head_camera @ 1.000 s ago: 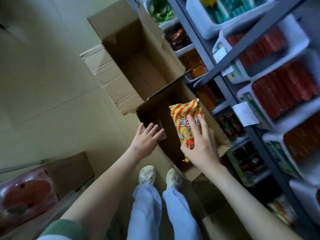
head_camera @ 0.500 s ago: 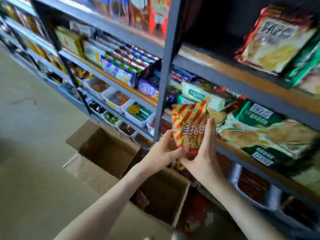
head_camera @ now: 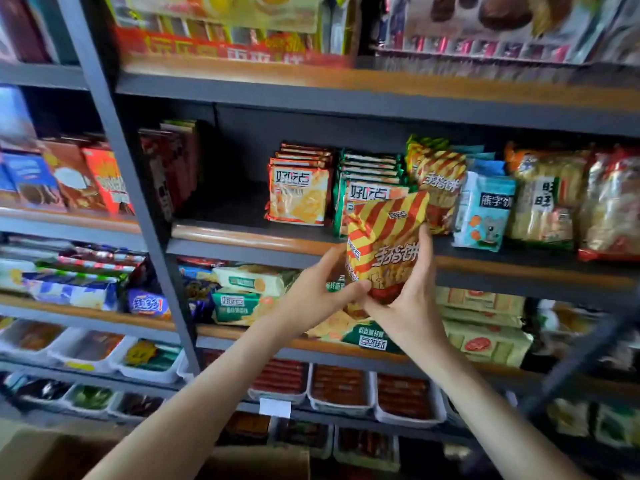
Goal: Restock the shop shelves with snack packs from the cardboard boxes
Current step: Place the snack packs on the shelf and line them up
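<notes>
I hold a red-and-yellow striped snack pack (head_camera: 384,244) upright in front of the middle shelf (head_camera: 242,237). My left hand (head_camera: 318,292) grips its lower left edge. My right hand (head_camera: 405,296) cups its lower right side, fingers up the pack's right edge. Just behind it on the shelf stand matching striped packs (head_camera: 438,181), to the right of green packs (head_camera: 370,181) and orange packs (head_camera: 299,192). A corner of a cardboard box (head_camera: 263,462) shows at the bottom edge.
A grey upright post (head_camera: 138,202) divides the shelving at left. There is a dark gap (head_camera: 228,188) on the middle shelf, left of the orange packs. A blue pack (head_camera: 485,213) and rice crackers (head_camera: 547,199) stand at right. White trays (head_camera: 343,393) of red snacks fill the lower shelves.
My view has swung up from the boxes on the floor to the shelves. The striped pack has risen to the middle shelf, and my left hand has joined my right hand on it.
</notes>
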The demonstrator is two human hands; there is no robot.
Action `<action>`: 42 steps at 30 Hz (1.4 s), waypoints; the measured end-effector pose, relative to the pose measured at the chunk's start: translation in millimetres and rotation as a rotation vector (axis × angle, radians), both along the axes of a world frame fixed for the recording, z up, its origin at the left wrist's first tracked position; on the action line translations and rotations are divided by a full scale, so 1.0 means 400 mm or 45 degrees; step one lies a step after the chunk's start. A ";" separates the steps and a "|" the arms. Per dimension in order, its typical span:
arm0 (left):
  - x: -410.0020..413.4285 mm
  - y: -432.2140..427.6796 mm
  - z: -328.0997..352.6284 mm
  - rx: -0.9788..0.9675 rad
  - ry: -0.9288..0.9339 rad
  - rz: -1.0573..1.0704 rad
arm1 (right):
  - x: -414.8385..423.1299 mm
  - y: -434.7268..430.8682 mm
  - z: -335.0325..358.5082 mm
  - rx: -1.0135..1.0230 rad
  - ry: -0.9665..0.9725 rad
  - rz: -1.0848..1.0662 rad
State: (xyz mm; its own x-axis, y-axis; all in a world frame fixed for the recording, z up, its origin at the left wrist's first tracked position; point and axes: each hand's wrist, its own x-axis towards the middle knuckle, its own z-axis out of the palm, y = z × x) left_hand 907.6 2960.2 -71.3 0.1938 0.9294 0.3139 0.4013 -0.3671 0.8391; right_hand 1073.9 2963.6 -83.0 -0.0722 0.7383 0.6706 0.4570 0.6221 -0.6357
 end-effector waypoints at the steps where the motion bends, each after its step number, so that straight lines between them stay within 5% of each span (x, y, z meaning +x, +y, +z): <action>1: 0.017 0.012 0.018 0.053 0.032 -0.020 | 0.029 0.017 0.013 0.029 0.026 -0.032; 6: 0.056 0.111 0.048 0.300 0.437 0.160 | 0.159 0.112 0.065 0.024 0.150 -0.222; 11: 0.089 0.237 0.058 0.292 0.919 0.301 | 0.211 0.203 0.085 0.020 -0.207 -0.258; 16: 0.099 0.326 0.051 0.290 1.131 0.353 | 0.221 0.296 0.111 0.036 -0.016 -0.342; 30: 0.093 0.389 -0.010 0.336 1.138 0.347 | 0.221 0.445 0.051 -0.380 -0.538 -0.482; 35: 0.072 0.333 -0.031 0.482 0.970 0.436 | 0.197 0.397 0.041 -0.011 -0.596 -0.760; 38: 0.012 0.232 -0.105 0.642 0.809 0.554 | 0.112 0.302 -0.023 0.373 -0.397 -0.570; 42: -0.117 0.022 -0.281 0.447 0.764 0.772 | -0.073 0.166 -0.213 0.310 -0.565 -0.052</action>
